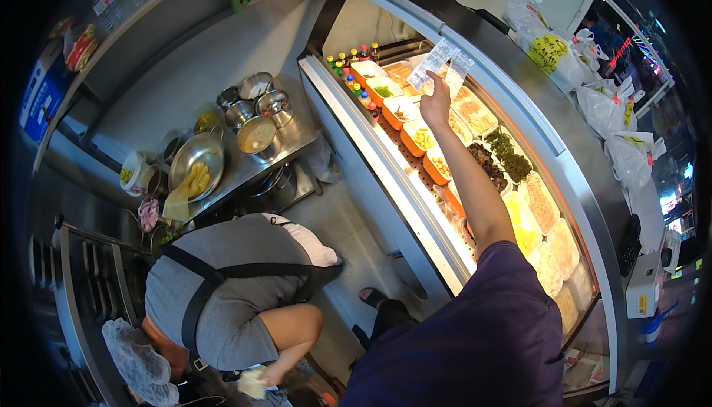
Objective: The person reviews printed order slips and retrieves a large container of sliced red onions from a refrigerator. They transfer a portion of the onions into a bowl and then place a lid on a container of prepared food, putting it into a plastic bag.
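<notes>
My right hand (438,100) reaches out over a lit glass food display case (384,190). Its fingers overlap the lower part of a printed paper slip (431,65); whether they pinch it or only touch it I cannot tell. A second paper slip (460,68) lies just to its right, partly behind the hand. Beneath my forearm are orange tubs, among them one of yellow balls (438,166) and one of green vegetable (384,88). Dark green seaweed-like strands (509,154) fill a tray right of the forearm. My left hand is out of view.
A person in a grey shirt (222,290) and hairnet bends low at left, one hand on a pale cloth (253,382). Metal pots (258,134) and a yellow glove (194,181) in a basin (197,156) occupy a steel table. Tied plastic bags (606,106) line the right counter.
</notes>
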The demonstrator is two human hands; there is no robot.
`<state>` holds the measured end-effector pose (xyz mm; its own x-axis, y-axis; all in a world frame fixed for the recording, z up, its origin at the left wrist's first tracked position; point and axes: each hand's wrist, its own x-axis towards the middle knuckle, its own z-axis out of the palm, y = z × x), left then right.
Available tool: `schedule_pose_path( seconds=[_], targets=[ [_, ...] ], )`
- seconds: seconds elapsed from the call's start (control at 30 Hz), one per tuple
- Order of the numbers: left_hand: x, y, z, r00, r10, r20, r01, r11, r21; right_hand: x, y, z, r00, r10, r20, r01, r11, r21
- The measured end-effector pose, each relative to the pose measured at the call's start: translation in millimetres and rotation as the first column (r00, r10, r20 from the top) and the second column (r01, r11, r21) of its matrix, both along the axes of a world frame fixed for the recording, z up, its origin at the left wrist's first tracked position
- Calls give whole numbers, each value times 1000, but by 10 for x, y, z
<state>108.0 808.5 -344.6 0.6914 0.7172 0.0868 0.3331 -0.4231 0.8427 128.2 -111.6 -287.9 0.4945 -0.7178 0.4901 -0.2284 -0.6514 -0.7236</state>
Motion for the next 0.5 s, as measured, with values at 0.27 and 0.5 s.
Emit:
schedule_pose_path(
  seconds=[0.27,0.5],
  targets=[
    [-68,-154,-167,999,1,-35,0,1000,26,-37,-381,24,999,-14,48,20,991,-129],
    [-3538,536,-492,876,483,-15,-472,863,180,-405,2261,963,681,704,199,-625,702,-342]
  ],
)
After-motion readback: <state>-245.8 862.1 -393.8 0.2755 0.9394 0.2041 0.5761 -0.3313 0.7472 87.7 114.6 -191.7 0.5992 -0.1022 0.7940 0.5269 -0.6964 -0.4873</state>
